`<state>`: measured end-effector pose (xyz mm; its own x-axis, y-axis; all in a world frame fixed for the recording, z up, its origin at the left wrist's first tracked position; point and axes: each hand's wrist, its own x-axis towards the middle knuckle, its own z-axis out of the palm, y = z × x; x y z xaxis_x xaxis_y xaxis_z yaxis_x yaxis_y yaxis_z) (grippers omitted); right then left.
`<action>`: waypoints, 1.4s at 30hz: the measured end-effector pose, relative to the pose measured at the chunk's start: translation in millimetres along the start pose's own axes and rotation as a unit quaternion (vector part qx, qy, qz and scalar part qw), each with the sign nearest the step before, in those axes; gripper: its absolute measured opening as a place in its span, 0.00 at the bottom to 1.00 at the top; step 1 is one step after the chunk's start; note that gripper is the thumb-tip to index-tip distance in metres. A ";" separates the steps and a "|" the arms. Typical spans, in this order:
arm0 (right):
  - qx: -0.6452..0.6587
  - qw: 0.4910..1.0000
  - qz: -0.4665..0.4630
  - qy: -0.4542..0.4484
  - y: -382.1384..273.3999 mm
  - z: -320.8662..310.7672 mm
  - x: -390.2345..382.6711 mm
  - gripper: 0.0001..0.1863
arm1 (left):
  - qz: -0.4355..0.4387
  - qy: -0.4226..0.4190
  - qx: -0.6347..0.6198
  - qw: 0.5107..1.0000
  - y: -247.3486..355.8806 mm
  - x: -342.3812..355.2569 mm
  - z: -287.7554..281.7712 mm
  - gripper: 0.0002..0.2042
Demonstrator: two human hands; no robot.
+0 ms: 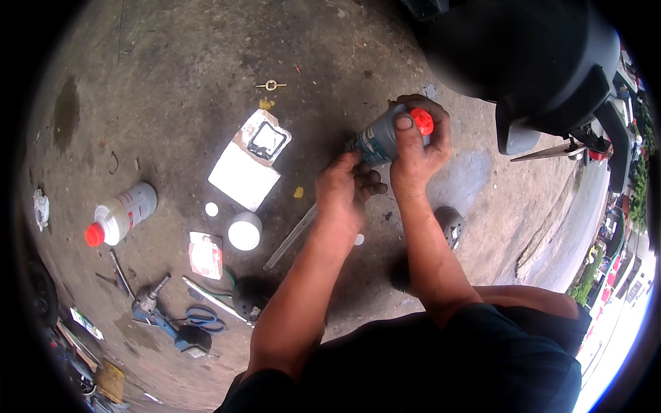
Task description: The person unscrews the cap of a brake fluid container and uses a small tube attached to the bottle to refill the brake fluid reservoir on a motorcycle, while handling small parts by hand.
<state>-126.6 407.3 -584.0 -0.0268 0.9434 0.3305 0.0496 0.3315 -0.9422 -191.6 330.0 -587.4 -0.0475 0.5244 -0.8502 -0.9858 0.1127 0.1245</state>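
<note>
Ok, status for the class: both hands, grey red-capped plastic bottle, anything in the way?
Right hand grips grey plastic bottle near its red cap. Left hand at its base. Bottle held tilted. Nothing visibly blocking it; white rectangular piece lies apart.

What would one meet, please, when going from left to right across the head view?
Pale red-capped bottle → blue-handled scissors → round white container → left hand → right hand → green foliage.

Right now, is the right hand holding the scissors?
No, the right hand holds the grey bottle, while the scissors lie on the floor.
</note>
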 end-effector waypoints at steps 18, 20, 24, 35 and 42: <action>-0.022 1.000 -0.014 0.002 1.7 -1.8 2.0 0.13 | 0.360 -0.051 0.266 0.893 9.3 6.4 0.5 0.04; -0.048 0.998 -0.048 -0.009 2.6 -0.6 0.7 0.14 | 0.361 -0.055 0.303 0.880 17.9 -6.5 -1.3 0.04; -0.071 0.988 -0.125 -0.056 2.8 2.1 -2.2 0.16 | 0.404 -0.065 0.347 0.844 20.9 -19.9 -10.0 0.04; -0.057 0.990 -0.118 -0.058 2.9 0.8 -2.1 0.17 | 0.163 -0.061 0.327 0.929 27.4 -13.5 -19.1 0.05; -0.057 0.983 -0.153 -0.080 3.3 2.2 -7.1 0.18 | 0.042 -0.086 0.450 0.888 51.5 -18.0 -25.7 0.09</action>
<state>-128.5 401.7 -589.6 -0.2140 0.7885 0.5766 0.1252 0.6075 -0.7844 -245.6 304.6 -578.9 -0.0124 0.6748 -0.7379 -0.4483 0.6558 0.6073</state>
